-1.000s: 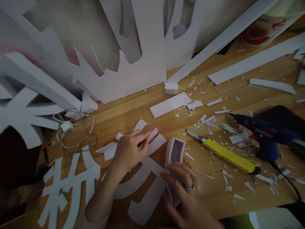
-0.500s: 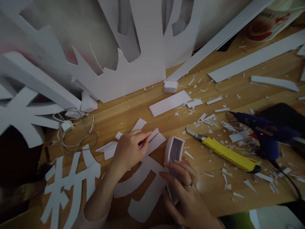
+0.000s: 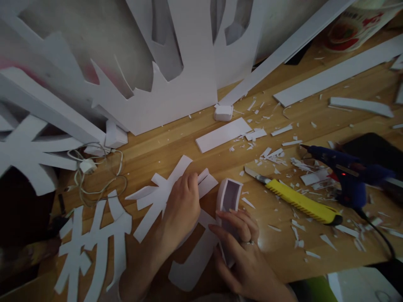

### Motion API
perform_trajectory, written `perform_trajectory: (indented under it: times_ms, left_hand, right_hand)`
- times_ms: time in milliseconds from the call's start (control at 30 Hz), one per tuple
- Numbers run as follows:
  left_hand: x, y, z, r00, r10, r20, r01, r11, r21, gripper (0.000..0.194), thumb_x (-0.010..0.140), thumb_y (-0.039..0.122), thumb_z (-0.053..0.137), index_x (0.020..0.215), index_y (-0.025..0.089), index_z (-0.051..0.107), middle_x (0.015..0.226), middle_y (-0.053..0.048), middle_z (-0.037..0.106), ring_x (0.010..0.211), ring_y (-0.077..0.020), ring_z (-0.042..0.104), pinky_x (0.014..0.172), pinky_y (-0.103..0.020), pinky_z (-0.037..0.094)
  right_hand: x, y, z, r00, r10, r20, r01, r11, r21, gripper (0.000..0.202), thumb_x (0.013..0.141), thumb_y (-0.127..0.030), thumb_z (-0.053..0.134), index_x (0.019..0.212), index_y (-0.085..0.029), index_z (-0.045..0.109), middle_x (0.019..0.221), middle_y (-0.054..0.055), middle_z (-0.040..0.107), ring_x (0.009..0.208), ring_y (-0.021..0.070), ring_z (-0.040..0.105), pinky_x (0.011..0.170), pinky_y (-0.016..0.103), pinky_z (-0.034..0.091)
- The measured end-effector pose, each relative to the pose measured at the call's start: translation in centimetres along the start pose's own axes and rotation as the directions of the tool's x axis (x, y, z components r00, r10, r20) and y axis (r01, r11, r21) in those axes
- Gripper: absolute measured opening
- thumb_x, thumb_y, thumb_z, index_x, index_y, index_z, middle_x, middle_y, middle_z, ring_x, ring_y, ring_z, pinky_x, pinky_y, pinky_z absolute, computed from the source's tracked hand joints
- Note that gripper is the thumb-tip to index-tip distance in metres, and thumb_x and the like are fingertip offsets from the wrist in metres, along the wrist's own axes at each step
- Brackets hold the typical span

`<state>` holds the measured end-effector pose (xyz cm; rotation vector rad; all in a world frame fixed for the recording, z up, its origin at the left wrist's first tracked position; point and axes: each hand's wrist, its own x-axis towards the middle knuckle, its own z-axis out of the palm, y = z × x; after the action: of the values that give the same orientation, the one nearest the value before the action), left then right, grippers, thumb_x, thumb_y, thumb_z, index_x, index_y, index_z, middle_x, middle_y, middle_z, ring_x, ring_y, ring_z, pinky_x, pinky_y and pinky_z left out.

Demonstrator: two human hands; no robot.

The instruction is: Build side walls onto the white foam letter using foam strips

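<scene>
My left hand (image 3: 182, 205) lies on a flat white cut-out character (image 3: 160, 197) on the wooden table, its fingers curled over the cut-out's upper strokes. My right hand (image 3: 242, 247), with a ring on one finger, grips the near end of a small open white foam-board box shape (image 3: 229, 196) that stands just right of the cut-out. The lower strokes of the cut-out (image 3: 195, 260) run between my two wrists. The two hands are about a hand's width apart.
A yellow utility knife (image 3: 302, 203) and a blue glue gun (image 3: 343, 172) lie to the right among white scraps. A white strip (image 3: 223, 134) and a small block (image 3: 223, 112) sit behind. Large cut white boards (image 3: 176, 84) lean at the back. A white cable (image 3: 94, 167) and another cut-out (image 3: 91, 243) lie left.
My left hand has shifted from pinching a thin stroke to lying over the cut-out, whose left strokes now show beside it. My right hand stays on the box shape.
</scene>
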<state>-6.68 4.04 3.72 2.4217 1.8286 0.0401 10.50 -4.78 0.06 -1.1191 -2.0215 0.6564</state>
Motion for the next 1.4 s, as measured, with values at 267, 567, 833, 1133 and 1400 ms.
perform_trajectory:
  times_ms: [267,567,833,1133,1400]
  left_hand:
    - [0.4,1.3,0.5,1.0,-0.028,-0.013,0.03,0.977,0.213,0.035,0.095,0.04,0.053,0.112,0.01,0.05,0.102,-0.018,0.065,0.095,-0.0323,0.063,0.086,-0.049,0.049]
    - [0.8,1.2,0.2,0.995,-0.089,0.036,0.083,0.987,0.14,0.034,0.094,0.036,0.057,0.115,0.012,0.049,0.106,-0.016,0.067,0.102,-0.0309,0.064,0.093,-0.048,0.044]
    - [1.2,1.7,0.1,0.981,-0.185,0.053,0.179,0.979,0.101,0.034,0.086,0.033,0.065,0.11,0.013,0.052,0.11,-0.017,0.067,0.104,-0.0318,0.064,0.096,-0.05,0.042]
    - [1.0,1.1,0.1,0.989,-0.143,0.043,0.14,0.988,0.064,0.033,0.086,0.036,0.065,0.106,0.015,0.052,0.106,-0.015,0.067,0.101,-0.0308,0.063,0.096,-0.05,0.042]
    - [1.0,1.1,-0.8,0.984,-0.121,0.132,0.11,0.99,0.091,0.033,0.084,0.027,0.064,0.111,0.013,0.051,0.108,-0.015,0.065,0.103,-0.0313,0.062,0.095,-0.052,0.043]
  right_hand:
    - [0.1,0.0,0.1,1.0,0.004,-0.017,-0.004,1.0,0.007,0.041,0.082,-0.01,0.052,0.122,-0.017,0.056,0.139,0.009,0.04,0.129,0.0296,0.034,0.116,0.049,0.017]
    - [0.2,0.0,0.1,1.0,0.006,-0.018,-0.006,1.0,0.012,0.041,0.081,-0.012,0.053,0.121,-0.018,0.057,0.139,0.009,0.04,0.127,0.0296,0.035,0.115,0.049,0.019]
    - [0.1,0.1,0.1,1.0,-0.001,-0.001,0.001,1.0,-0.012,0.039,0.083,-0.012,0.052,0.122,-0.019,0.055,0.14,0.009,0.039,0.131,0.0298,0.032,0.116,0.049,0.018]
    - [-0.2,0.3,0.4,1.0,-0.011,0.02,0.012,0.998,-0.054,0.04,0.085,-0.015,0.054,0.125,-0.02,0.053,0.141,0.009,0.04,0.131,0.0296,0.034,0.115,0.05,0.022]
    - [-0.2,0.3,0.4,1.0,-0.01,-0.003,0.01,0.998,-0.062,0.039,0.086,-0.017,0.054,0.124,-0.021,0.053,0.14,0.01,0.041,0.132,0.0305,0.034,0.111,0.052,0.027]
